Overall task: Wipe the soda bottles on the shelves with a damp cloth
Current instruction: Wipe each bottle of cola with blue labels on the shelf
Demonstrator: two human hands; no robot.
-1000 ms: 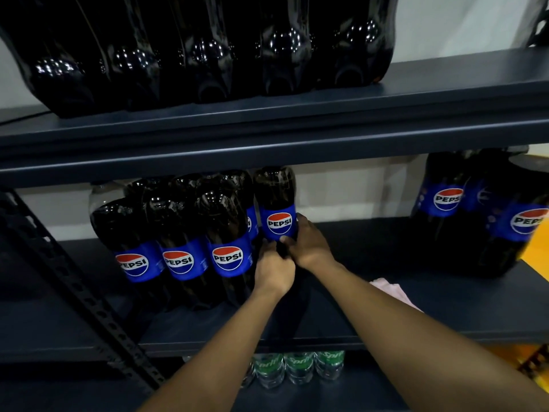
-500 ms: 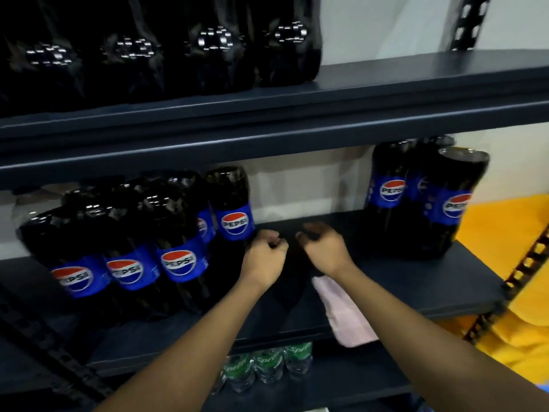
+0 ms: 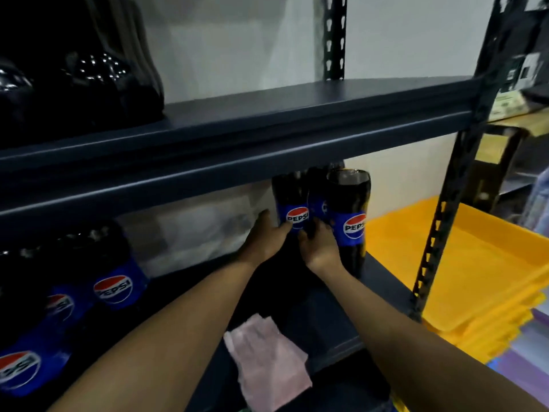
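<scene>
The pink cloth (image 3: 267, 361) lies loose on the front edge of the dark middle shelf (image 3: 323, 325), hanging partly over it, and neither hand touches it. Beyond the cloth and slightly right stands the right group of Pepsi bottles (image 3: 350, 203). The left hand (image 3: 267, 236) cups its leftmost bottle, thumb on the side and fingers across the label. The right hand (image 3: 319, 245) curls its fingers against the bottle next to it. Left of the cloth is the left group of Pepsi bottles (image 3: 113, 286). Above the cloth the upper shelf (image 3: 267, 138) hides the bottle tops and carries dark bottles (image 3: 89, 93). Right of the cloth, past the perforated upright (image 3: 439, 218), sit stacked yellow crates (image 3: 481, 272).

Half a second ago both hands hovered curled over bare shelf between the two groups, holding nothing. They have since reached the right group, while the cloth has stayed put.
</scene>
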